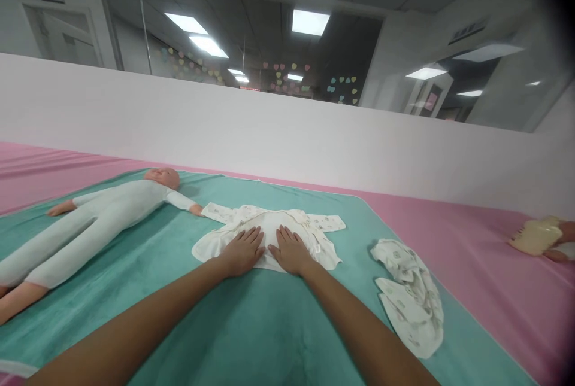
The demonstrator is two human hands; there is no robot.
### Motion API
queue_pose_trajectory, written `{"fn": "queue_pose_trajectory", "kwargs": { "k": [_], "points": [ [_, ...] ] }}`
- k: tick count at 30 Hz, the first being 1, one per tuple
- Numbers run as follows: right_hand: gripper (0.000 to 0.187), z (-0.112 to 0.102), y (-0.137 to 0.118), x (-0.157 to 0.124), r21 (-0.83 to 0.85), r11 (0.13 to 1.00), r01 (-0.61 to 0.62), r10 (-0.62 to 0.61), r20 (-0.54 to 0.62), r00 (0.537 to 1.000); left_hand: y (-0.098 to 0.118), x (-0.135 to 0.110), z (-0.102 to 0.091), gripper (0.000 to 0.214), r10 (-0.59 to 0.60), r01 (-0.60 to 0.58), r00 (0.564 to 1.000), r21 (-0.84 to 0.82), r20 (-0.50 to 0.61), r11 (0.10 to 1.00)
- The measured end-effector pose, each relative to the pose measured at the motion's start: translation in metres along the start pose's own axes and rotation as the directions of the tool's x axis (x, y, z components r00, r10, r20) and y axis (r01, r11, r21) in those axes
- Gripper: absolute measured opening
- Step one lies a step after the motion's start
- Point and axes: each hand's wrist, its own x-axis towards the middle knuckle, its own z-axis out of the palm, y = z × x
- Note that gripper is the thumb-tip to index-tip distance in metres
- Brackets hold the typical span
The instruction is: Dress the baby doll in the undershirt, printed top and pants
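Note:
A white baby shirt with a small print lies spread open on a green towel, sleeves stretched out to both sides. My left hand rests flat on the left part of its white inner side, fingers extended. Beside it, my right hand presses flat on the right part, palm down. Neither hand grips the cloth. To the left, a baby doll in a white suit lies on its back, one hand touching or nearly touching the shirt's left sleeve.
A crumpled printed baby garment lies at the right on the towel. Pink cloth extends under the towel's edges. Part of another doll shows at the far right. A white wall with windows above it stands behind.

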Motion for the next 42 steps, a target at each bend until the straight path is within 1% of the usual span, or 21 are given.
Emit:
{"fn": "queue_pose_trajectory", "kwargs": {
  "k": [2,5,7,9,11,13,15,18,19,21,24,25,27,29,31,33,35,39,42],
  "points": [
    [0.074,-0.004,-0.001,-0.013,0.011,1.000,0.022,-0.022,0.011,1.000,0.000,-0.016,-0.006,0.054,0.033,-0.032,0.999,-0.042,0.010,0.999],
    [0.073,-0.008,-0.001,-0.031,0.027,0.999,0.048,-0.048,0.006,0.999,-0.003,-0.037,-0.016,0.054,0.120,-0.119,0.993,-0.093,0.007,0.989],
    [0.071,-0.011,-0.002,-0.042,0.038,0.997,0.067,-0.067,0.002,0.998,-0.006,-0.048,-0.022,0.054,0.168,-0.165,0.986,-0.147,0.007,0.975],
    [0.070,-0.013,-0.003,-0.048,0.050,0.995,0.083,-0.084,0.005,0.996,-0.009,-0.054,-0.029,0.047,0.171,-0.169,0.985,-0.210,-0.007,0.963],
    [0.068,-0.015,-0.004,-0.050,0.060,0.995,0.085,-0.086,0.011,0.996,-0.010,-0.056,-0.035,0.033,0.161,-0.166,0.986,-0.244,-0.038,0.956],
    [0.067,-0.017,-0.004,-0.050,0.069,0.995,0.074,-0.076,0.020,0.997,-0.009,-0.054,-0.040,0.025,0.166,-0.174,0.985,-0.215,-0.055,0.961],
    [0.065,-0.018,-0.005,-0.048,0.077,0.995,0.063,-0.066,0.031,0.997,-0.007,-0.050,-0.042,0.024,0.168,-0.174,0.984,-0.139,-0.054,0.975],
    [0.060,-0.020,-0.007,-0.047,0.088,0.994,0.062,-0.065,0.035,0.997,-0.005,-0.046,-0.040,0.026,0.146,-0.148,0.988,-0.039,-0.047,0.988],
    [0.058,-0.022,-0.008,-0.047,0.091,0.993,0.078,-0.081,0.028,0.996,-0.005,-0.045,-0.039,0.026,0.138,-0.139,0.989,-0.025,-0.045,0.990],
    [0.053,-0.025,-0.012,-0.050,0.094,0.984,0.152,-0.153,-0.003,0.988,-0.006,-0.045,-0.038,0.025,0.107,-0.109,0.994,-0.045,-0.038,0.993],
    [0.043,-0.030,-0.022,-0.055,0.088,0.948,0.305,-0.300,-0.062,0.952,-0.014,-0.049,-0.044,0.017,0.087,-0.088,0.996,-0.176,-0.016,0.980],
    [0.039,-0.031,-0.025,-0.057,0.087,0.936,0.341,-0.335,-0.076,0.939,-0.017,-0.051,-0.048,0.014,0.088,-0.087,0.996,-0.220,-0.006,0.972],
    [0.032,-0.031,-0.029,-0.058,0.090,0.923,0.374,-0.367,-0.089,0.926,-0.024,-0.055,-0.055,0.011,0.074,-0.065,0.997,-0.273,0.021,0.960],
    [0.029,-0.029,-0.029,-0.057,0.094,0.925,0.367,-0.358,-0.099,0.928,-0.028,-0.057,-0.060,0.014,0.032,-0.017,0.998,-0.284,0.045,0.959],
    [0.028,-0.027,-0.028,-0.055,0.099,0.932,0.349,-0.336,-0.124,0.934,-0.030,-0.058,-0.062,0.020,0.017,-0.003,0.999,-0.272,0.047,0.962],
    [0.028,-0.026,-0.026,-0.053,0.111,0.932,0.346,-0.329,-0.146,0.933,-0.029,-0.057,-0.061,0.023,0.040,-0.030,0.999,-0.245,0.032,0.969],
    [0.029,-0.026,-0.025,-0.053,0.123,0.930,0.348,-0.328,-0.155,0.932,-0.027,-0.057,-0.061,0.020,0.050,-0.045,0.999,-0.217,0.016,0.975],
    [0.031,-0.029,-0.026,-0.056,0.142,0.929,0.341,-0.322,-0.142,0.936,-0.027,-0.058,-0.065,0.020,0.041,-0.042,0.999,-0.222,-0.007,0.974],
    [0.029,-0.032,-0.028,-0.058,0.178,0.923,0.340,-0.322,-0.125,0.939,-0.028,-0.060,-0.069,0.018,0.061,-0.059,0.998,-0.231,0.001,0.971]
  ]
}}
